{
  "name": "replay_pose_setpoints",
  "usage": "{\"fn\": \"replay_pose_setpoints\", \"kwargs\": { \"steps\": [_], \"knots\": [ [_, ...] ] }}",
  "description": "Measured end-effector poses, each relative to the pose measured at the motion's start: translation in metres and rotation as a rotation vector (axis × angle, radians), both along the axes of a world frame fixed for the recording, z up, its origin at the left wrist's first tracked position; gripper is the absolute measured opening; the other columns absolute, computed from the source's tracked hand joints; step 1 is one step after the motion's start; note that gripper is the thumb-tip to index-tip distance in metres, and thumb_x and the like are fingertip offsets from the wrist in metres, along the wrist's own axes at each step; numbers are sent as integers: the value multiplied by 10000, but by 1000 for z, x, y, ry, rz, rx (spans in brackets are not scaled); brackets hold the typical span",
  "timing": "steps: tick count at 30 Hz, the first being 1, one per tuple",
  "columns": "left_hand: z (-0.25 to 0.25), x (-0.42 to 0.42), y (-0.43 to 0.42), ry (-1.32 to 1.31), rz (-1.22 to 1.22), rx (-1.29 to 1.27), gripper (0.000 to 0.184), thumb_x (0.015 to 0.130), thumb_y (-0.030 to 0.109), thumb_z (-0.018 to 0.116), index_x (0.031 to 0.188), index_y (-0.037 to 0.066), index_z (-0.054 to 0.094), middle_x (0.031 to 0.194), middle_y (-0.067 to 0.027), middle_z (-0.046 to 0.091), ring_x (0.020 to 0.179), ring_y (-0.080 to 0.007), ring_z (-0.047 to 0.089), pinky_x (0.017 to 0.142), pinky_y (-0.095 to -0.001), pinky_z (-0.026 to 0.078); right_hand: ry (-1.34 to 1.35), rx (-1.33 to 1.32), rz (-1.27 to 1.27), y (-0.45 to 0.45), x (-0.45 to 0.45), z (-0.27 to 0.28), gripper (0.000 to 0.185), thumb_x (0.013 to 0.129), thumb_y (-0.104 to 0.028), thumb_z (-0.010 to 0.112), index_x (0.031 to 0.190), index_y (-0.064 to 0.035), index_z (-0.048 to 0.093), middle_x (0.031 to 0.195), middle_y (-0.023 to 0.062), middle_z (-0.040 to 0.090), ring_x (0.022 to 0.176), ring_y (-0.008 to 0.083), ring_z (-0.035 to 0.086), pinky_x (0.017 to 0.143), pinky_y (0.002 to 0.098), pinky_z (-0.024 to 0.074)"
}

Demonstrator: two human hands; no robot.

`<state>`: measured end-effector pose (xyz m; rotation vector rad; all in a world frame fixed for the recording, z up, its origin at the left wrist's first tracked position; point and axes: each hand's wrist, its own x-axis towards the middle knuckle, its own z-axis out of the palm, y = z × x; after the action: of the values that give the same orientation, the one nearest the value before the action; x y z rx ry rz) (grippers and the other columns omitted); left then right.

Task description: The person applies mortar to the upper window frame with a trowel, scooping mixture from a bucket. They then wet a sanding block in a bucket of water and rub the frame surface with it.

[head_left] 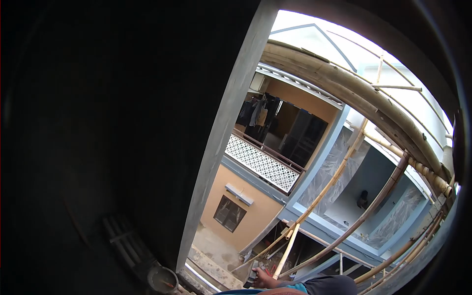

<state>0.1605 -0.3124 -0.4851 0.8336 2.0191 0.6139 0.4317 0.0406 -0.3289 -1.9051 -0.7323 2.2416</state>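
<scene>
One hand (pixel 263 279) shows at the bottom of the head view, beside a bent knee in dark cloth (pixel 332 285). Its fingers are curled around a small dark greyish object (pixel 251 278) that is too small to make out. Which hand it is comes from its place and arm only, and the arm runs in from the right, so it appears to be my right hand. My left hand does not show. Near the lower left stands a round bucket (pixel 162 279) with something small and orange in it.
A grey wall edge (pixel 221 132) runs down beside a dark wall. Bamboo poles (pixel 339 172) cross the opening. Beyond are an orange house front (pixel 258 206) with a white patterned balcony (pixel 260 163) and a blue-framed building (pixel 366 196). Slatted wood (pixel 123 239) lies at the lower left.
</scene>
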Motion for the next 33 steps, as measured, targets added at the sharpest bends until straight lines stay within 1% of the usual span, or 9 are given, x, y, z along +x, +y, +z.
{"fn": "replay_pose_setpoints", "kwargs": {
  "steps": [5, 8, 9, 16, 23, 27, 28, 32, 33],
  "knots": [
    [26, 23, -24, -71, 178, -96, 942, 803, 550, 606, 1415, -80, 266, 1445, -336, 267, 1363, -444, 250, 1120, -427, 250, 162, -66, 128, 3, 0, -39, 456, 766, -441, 627, 1098, -143, 535, 1058, 82, 570, 993, 300, 562, 921, 508, 430],
    [58, 26, -39, -96, 356, -149, 925, 768, 489, 650, 1415, -63, 288, 1390, -332, 371, 1353, -490, 226, 1126, -449, 225, 151, -69, 180, -24, -32, -12, 412, 796, -458, 571, 1096, -176, 556, 1077, 64, 591, 1031, 287, 561, 953, 508, 406],
    [60, 25, -42, -149, 340, -181, 928, 776, 523, 644, 1445, 1, 267, 1431, -396, 213, 1358, -480, 234, 1118, -447, 246, 147, -99, 194, -30, -38, -9, 416, 800, -451, 568, 1111, -176, 554, 1083, 61, 593, 1035, 290, 558, 952, 511, 406],
    [82, 25, -49, -262, 390, -270, 940, 779, 565, 619, 1469, 51, 240, 1452, -371, 209, 1383, -462, 190, 1137, -451, 174, 118, -65, 317, -57, -84, -13, 416, 803, -432, 575, 1128, -174, 555, 1078, 52, 591, 1003, 287, 554, 900, 500, 421],
    [41, 39, -42, -231, 329, -473, 1022, 765, 560, 644, 1501, 92, 113, 1446, -395, 180, 1380, -500, 146, 1127, -497, 162, 78, -151, 643, -63, -111, -61, 340, 845, -394, 554, 1042, -117, 577, 949, 48, 624, 873, 241, 610, 829, 416, 475],
    [6, 46, -43, -245, 364, -511, 1032, 762, 549, 655, 1501, 102, 89, 1451, -389, 172, 1380, -506, 127, 1110, -540, 180, 75, 262, 1108, -85, -153, -80, 277, 857, -320, 575, 1037, -110, 555, 799, 3, 507, 693, 130, 504, 618, 305, 453],
    [-10, 50, -45, -193, 428, -496, 1006, 762, 548, 655, 1496, 103, 131, 1457, -377, 177, 1380, -497, 141, 1104, -549, 192, -12, 121, 919, -97, -168, -92, 373, 837, -321, 593, 1115, -76, 544, 807, 8, 526, 683, 114, 496, 599, 279, 437],
    [-19, 55, -40, -182, 566, -456, 902, 769, 547, 648, 1459, 109, 266, 1463, -328, 229, 1367, -472, 207, 1094, -548, 225, -98, 261, 1176, -99, -193, -203, 626, 792, -289, 633, 1295, 28, 437, 894, 87, 604, 708, 132, 540, 627, 277, 456],
    [-15, 56, -36, -160, 604, -515, 852, 774, 547, 642, 1433, 115, 318, 1460, -303, 259, 1359, -460, 233, 1089, -550, 234, -92, 225, 1240, -104, -209, -212, 857, 756, -376, 658, 1374, 113, 322, 1200, 255, 572, 1033, 295, 599, 880, 348, 477]
  ]
}}
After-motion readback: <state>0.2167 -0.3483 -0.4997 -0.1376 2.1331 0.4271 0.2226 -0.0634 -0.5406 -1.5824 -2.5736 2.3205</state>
